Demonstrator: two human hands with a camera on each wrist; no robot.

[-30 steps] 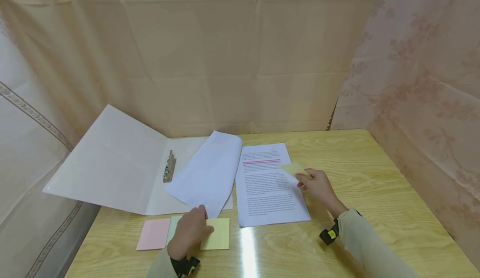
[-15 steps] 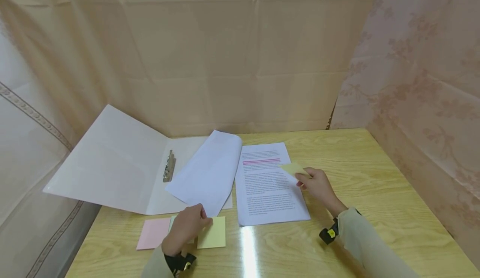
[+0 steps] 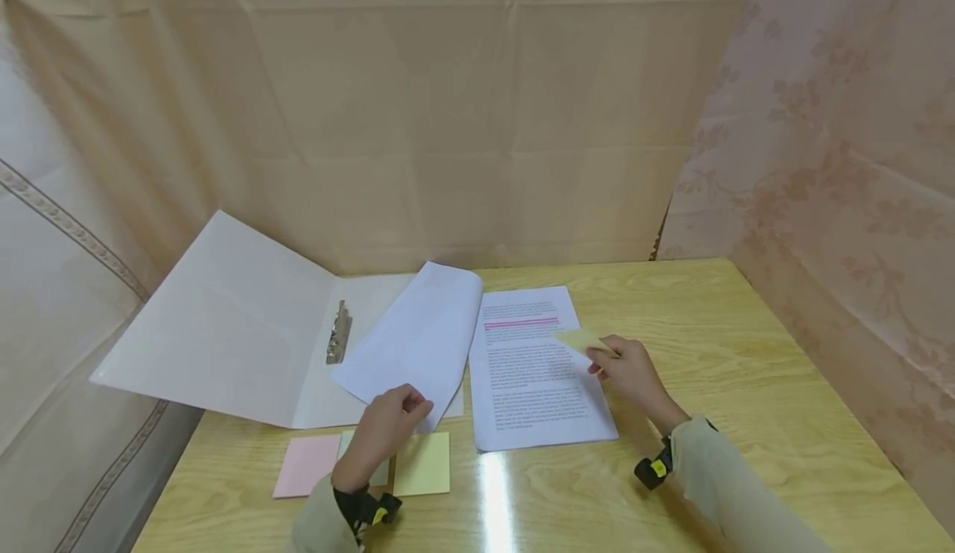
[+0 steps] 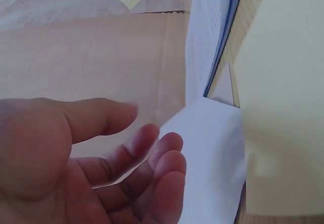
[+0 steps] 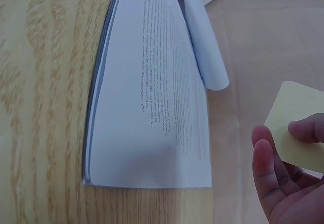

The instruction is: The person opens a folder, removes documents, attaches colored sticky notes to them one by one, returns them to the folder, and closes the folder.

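Observation:
My right hand pinches a yellow sticky note between thumb and fingers, over the right side of the printed pages. The right wrist view shows the thumb flat on the note. A pink highlighted line crosses the upper part of the top page. My left hand holds nothing; its fingers curl loosely with the thumb apart from them in the left wrist view. It hovers over the near end of the turned-over sheets, just behind the yellow sticky-note pad. My left forearm partly covers a green pad.
A white binder lies open at the left with its metal clip showing. In front of it sits a pink sticky-note pad. The wooden table meets a beige cloth along its back.
My left hand has come off the yellow pad and risen a little away from me over the turned sheets. That pad sits slightly further left. My right hand keeps its place with the note.

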